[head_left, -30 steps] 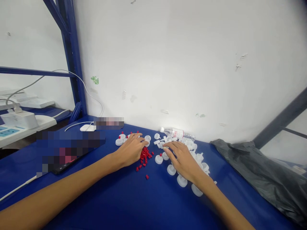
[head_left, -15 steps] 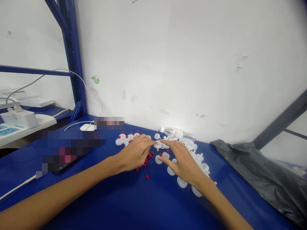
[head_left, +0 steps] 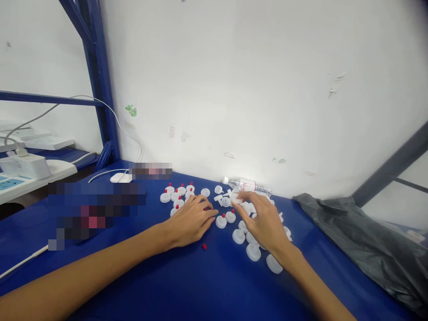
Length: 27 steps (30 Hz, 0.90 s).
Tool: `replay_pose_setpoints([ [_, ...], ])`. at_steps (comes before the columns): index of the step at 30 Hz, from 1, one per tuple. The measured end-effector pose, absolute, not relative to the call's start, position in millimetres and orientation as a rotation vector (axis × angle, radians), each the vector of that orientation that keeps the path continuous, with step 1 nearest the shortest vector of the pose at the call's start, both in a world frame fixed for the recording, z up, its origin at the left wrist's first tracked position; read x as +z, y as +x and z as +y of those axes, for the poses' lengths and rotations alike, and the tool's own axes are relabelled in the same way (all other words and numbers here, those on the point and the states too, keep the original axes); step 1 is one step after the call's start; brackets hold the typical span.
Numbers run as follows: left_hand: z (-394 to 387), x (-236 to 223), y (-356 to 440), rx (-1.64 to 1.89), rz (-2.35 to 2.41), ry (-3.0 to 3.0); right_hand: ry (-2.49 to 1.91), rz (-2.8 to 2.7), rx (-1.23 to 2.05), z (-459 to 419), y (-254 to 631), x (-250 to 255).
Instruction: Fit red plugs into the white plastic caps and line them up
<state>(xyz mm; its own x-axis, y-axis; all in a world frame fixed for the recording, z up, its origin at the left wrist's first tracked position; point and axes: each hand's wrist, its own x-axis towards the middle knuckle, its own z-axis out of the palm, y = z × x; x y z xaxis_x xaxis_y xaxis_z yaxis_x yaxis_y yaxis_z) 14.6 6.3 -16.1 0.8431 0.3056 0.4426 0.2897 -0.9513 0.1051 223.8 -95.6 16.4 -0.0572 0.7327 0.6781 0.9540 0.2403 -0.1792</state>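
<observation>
My right hand [head_left: 262, 216] pinches a white plastic nozzle cap [head_left: 236, 197] between thumb and forefinger, just above other loose white caps. To its left, my left hand [head_left: 192, 219] rests low over the blue table, fingers apart and bent downward. It covers most of the small red tips, and what lies under the fingers is hidden. One loose red tip [head_left: 204, 246] lies in front of that hand. Two white caps with red tips [head_left: 221, 221] stand between my hands. Several more red-tipped white caps [head_left: 165, 196] stand left of my left hand.
More white caps [head_left: 253, 252] spread beneath and around my right hand. A clear plastic bottle [head_left: 247, 185] lies against the wall. Dark grey plastic sheeting [head_left: 361, 240] covers the table's right side. A white cable [head_left: 25, 262] and a blurred-out dark object [head_left: 100, 211] are at left.
My left hand has dropped down toward me over the red tips. My right hand has shifted right and lifted a white nozzle cap; the hands are farther apart.
</observation>
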Motion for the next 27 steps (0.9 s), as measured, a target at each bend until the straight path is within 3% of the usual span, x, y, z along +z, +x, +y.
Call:
replay_pose_setpoints([
  [27, 7.1, -24.0, 18.7, 0.746, 0.341, 3.17, -1.578, -1.922, -0.346, -96.5, 215.6, 13.5],
])
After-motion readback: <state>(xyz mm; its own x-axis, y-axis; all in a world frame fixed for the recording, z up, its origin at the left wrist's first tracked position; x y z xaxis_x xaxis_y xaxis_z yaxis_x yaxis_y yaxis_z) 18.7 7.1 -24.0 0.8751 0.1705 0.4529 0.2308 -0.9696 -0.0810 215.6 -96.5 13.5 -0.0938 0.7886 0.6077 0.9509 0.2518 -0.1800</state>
